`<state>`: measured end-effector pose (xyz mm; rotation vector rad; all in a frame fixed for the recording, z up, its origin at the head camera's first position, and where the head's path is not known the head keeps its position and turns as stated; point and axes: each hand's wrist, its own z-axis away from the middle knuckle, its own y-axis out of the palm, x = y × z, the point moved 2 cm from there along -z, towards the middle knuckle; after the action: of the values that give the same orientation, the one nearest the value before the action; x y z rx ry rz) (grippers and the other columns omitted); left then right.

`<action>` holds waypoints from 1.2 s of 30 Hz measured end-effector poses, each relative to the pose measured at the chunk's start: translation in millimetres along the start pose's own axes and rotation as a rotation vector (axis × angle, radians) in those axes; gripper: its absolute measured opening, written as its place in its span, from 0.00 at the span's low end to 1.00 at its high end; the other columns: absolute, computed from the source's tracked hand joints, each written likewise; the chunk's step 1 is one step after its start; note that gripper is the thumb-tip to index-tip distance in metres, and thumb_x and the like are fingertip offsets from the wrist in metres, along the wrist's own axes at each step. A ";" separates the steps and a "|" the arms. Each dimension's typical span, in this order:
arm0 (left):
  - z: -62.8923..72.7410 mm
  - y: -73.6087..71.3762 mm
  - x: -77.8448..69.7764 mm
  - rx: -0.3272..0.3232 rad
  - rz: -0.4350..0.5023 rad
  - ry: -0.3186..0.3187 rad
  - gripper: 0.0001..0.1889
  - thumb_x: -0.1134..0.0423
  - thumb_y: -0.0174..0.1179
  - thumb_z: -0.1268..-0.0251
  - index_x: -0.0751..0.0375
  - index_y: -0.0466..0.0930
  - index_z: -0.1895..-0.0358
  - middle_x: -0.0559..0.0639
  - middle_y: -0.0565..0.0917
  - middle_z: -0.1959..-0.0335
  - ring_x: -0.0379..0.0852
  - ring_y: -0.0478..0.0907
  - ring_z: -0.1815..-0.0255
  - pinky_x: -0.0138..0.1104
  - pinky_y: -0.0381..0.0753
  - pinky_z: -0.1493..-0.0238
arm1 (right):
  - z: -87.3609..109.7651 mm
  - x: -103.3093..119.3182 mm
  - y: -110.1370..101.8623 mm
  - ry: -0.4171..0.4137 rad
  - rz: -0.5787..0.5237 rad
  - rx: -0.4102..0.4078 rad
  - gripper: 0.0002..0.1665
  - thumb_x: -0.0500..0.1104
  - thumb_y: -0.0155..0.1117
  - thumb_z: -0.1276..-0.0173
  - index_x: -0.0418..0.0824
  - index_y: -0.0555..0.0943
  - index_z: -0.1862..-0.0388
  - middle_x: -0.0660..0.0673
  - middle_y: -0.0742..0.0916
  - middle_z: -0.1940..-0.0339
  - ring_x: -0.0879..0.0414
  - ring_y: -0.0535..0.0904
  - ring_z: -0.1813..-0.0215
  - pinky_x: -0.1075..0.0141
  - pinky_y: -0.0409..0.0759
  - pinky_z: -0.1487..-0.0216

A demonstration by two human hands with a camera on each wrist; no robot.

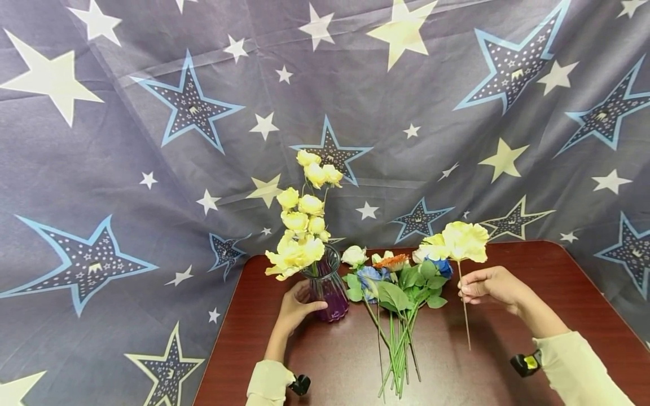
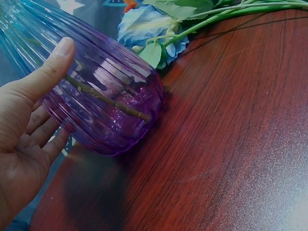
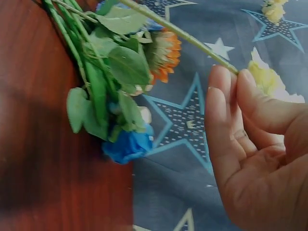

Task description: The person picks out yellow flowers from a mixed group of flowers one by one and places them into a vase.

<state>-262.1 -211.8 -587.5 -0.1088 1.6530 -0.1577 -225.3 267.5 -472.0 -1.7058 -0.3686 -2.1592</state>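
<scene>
A ribbed glass vase (image 1: 330,293), purple at its base and bluish higher up, stands on the table with tall yellow flowers (image 1: 299,225) in it. My left hand (image 1: 296,313) grips its side, thumb (image 2: 53,67) across the near face and fingers behind the glass. Through the glass a brown stem (image 2: 106,102) shows. At the right, my right hand (image 1: 490,287) pinches the thin stem (image 3: 192,41) of a single yellow flower (image 1: 464,241) between thumb and fingertips. The bloom is up and the stem's lower end hangs above the table.
Between the hands, a bunch of green-stemmed flowers (image 1: 401,332) lies on the red-brown table (image 1: 553,270). It has blue (image 3: 129,143), orange (image 1: 393,261) and white (image 1: 354,256) blooms. Behind the table hangs a grey cloth with stars (image 1: 365,101).
</scene>
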 end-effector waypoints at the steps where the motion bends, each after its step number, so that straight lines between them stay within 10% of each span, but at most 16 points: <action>1: 0.2 0.1 0.0 0.000 0.002 -0.002 0.33 0.71 0.80 0.54 0.64 0.80 0.40 0.61 0.84 0.40 0.58 0.79 0.34 0.51 0.73 0.26 | 0.4 2.9 -0.2 -0.005 0.015 -0.001 0.13 0.28 0.60 0.29 0.42 0.87 0.62 0.50 0.91 0.67 0.59 0.89 0.63 0.67 0.90 0.58; 36: -1.0 0.1 1.6 0.004 0.013 0.005 0.33 0.71 0.80 0.53 0.64 0.79 0.40 0.62 0.84 0.41 0.57 0.79 0.34 0.49 0.74 0.27 | -2.6 144.6 17.8 -0.179 0.385 -0.286 0.12 0.30 0.67 0.33 0.20 0.82 0.54 0.55 0.90 0.72 0.63 0.88 0.67 0.69 0.89 0.62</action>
<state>-263.3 -212.0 -589.0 -0.0945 1.6582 -0.1511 -249.3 233.1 -332.5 -1.9397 0.2228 -1.8492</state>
